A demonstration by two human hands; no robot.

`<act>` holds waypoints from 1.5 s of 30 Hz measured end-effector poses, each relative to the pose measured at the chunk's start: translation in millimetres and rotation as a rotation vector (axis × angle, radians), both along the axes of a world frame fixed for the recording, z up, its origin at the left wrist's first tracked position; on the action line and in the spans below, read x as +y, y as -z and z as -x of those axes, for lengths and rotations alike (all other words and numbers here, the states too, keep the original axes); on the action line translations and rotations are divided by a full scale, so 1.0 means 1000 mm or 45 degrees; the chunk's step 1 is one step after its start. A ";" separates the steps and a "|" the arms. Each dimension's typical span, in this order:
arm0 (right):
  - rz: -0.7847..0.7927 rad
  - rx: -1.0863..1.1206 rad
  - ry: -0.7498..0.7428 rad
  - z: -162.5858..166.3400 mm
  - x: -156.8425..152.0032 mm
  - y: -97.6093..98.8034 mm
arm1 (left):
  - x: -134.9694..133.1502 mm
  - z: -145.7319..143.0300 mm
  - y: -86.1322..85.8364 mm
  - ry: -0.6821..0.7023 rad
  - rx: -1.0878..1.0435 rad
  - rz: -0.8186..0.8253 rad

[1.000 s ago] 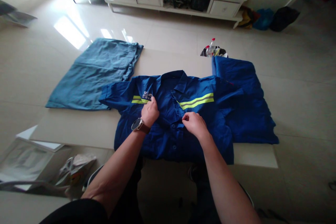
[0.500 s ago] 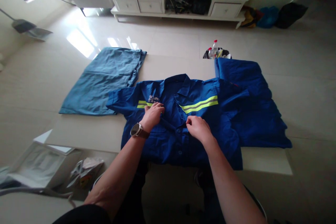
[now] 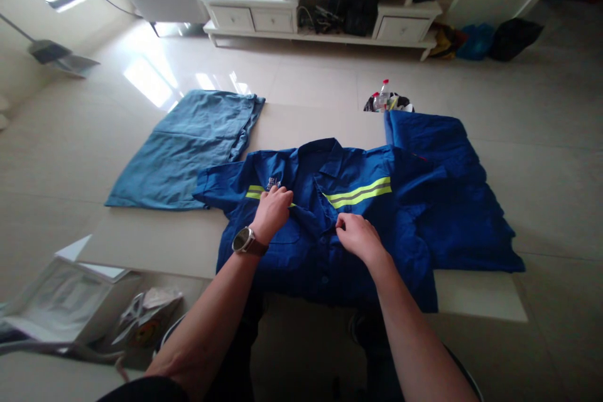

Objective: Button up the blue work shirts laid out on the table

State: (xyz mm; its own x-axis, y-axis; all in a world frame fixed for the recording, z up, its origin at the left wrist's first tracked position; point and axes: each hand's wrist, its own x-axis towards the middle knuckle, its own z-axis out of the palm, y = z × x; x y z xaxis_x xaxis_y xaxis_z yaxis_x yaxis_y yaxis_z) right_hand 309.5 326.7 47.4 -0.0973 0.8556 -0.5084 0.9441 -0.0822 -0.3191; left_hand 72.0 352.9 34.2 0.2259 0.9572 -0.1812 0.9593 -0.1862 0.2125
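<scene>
A blue short-sleeved work shirt (image 3: 301, 270) lies front up, collar away from me, with yellow-grey reflective stripes and white lettering on the chest. My left hand (image 3: 272, 208), with a watch on its wrist, is over the chest stripe just below the lettering; its fingers are bent down and closed on the cloth. My right hand (image 3: 358, 233) pinches the edge of the button front below the other stripe. Between the hands the neck opening is spread, and buttons show lower down. The fingertips of my left hand are partly hidden.
Folded light-blue cloth (image 3: 179, 151) lies left on the pale table (image 3: 160, 235), and dark-blue cloth (image 3: 466, 201) lies right, partly under the shirt. Bottles (image 3: 385, 95) stand beyond the table. A white box (image 3: 61, 301) stands low at left; a white cabinet (image 3: 273, 19) is behind.
The camera view has tilted up slightly, so the scene sits a little lower. My left hand has shifted slightly, covering more of the lettering. The right hand keeps its pinch on the shirt's edge.
</scene>
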 end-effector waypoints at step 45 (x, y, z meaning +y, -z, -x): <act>-0.197 -0.055 -0.072 0.021 -0.003 0.022 | -0.017 -0.055 0.040 -0.111 -0.164 0.242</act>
